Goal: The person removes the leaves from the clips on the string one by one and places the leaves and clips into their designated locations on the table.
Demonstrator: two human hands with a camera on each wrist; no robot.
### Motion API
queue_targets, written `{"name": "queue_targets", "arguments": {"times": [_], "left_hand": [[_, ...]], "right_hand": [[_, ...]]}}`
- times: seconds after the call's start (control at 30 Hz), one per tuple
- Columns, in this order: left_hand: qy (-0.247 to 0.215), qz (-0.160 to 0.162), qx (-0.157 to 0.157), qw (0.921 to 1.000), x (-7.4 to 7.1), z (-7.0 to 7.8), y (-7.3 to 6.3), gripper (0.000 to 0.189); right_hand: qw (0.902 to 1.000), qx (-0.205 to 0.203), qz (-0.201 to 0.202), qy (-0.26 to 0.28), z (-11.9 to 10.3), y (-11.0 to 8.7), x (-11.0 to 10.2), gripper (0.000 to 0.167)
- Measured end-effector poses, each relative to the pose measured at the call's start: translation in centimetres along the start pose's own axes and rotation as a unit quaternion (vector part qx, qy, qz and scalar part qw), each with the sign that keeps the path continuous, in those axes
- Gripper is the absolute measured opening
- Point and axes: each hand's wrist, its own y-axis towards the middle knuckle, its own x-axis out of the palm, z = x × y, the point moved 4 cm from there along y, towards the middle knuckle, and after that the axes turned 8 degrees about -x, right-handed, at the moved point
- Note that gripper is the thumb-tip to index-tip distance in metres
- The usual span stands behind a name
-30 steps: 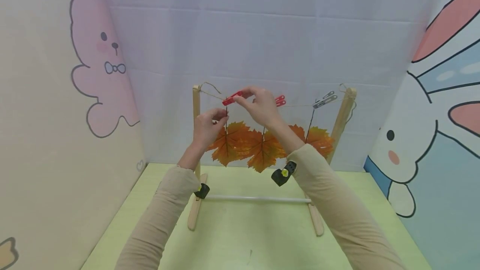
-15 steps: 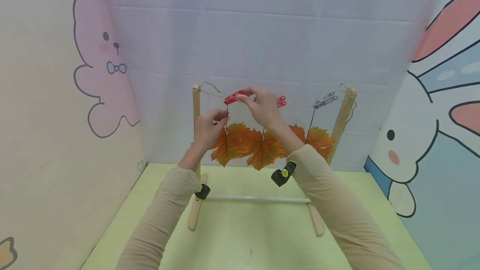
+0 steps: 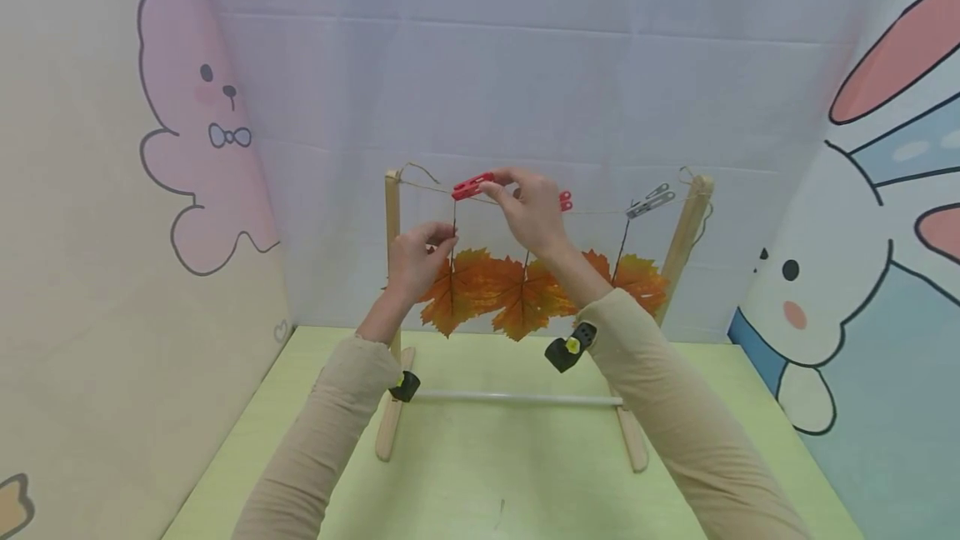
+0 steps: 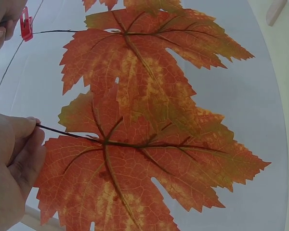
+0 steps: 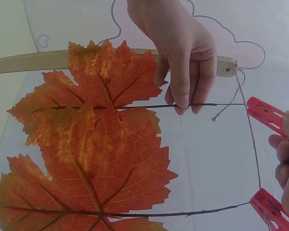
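Observation:
My left hand pinches the dark stem of the leftmost artificial maple leaf, which is orange and red. Above it, my right hand holds a red clothespin by its handle end between thumb and fingers. The tip of this clothespin is at the twine, where the top of the stem meets it in the right wrist view. A second red clothespin holds the middle leaf by its stem, partly behind my right hand in the head view.
A grey clothespin holds another leaf at the right. The twine runs between two wooden posts, joined low down by a white rod. Its feet stand on a pale green table, with a white cloth behind.
My right hand and the red clothespin have moved slightly up and to the right. My left hand stays almost still on the stem.

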Motion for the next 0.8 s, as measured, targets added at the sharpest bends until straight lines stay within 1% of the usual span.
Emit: {"name": "queue_targets", "arguments": {"times": [0.13,0.27,0.37,0.5,0.67,0.8], "left_hand": [[-0.005,0.000,-0.002,1.0000,0.0,-0.2,-0.1,0.014],[-0.007,0.004,0.006,0.9999,-0.1,-0.5,-0.2,0.014],[-0.006,0.011,0.012,0.9999,-0.3,-0.8,-0.4,0.013],[0.001,0.016,0.010,0.9998,-0.8,-1.2,-0.5,0.012],[0.003,0.011,0.003,0.9999,-1.5,-1.4,-0.8,0.012],[0.004,0.008,0.009,0.9999,-1.8,-1.6,-1.2,0.012]], "right_hand": [[0.9999,-0.010,0.010,-0.003,0.1,0.0,-0.1,0.022],[0.9997,-0.018,0.017,0.002,0.1,-0.2,-0.3,0.021],[0.9995,-0.027,0.017,0.008,-0.2,-0.3,-0.4,0.020],[0.9990,-0.041,0.016,0.006,-0.6,-0.5,-0.7,0.021],[0.9984,-0.053,0.014,0.016,-1.0,-0.7,-1.0,0.022],[0.9979,-0.054,0.009,0.034,-1.0,-1.1,-1.2,0.027]]}}
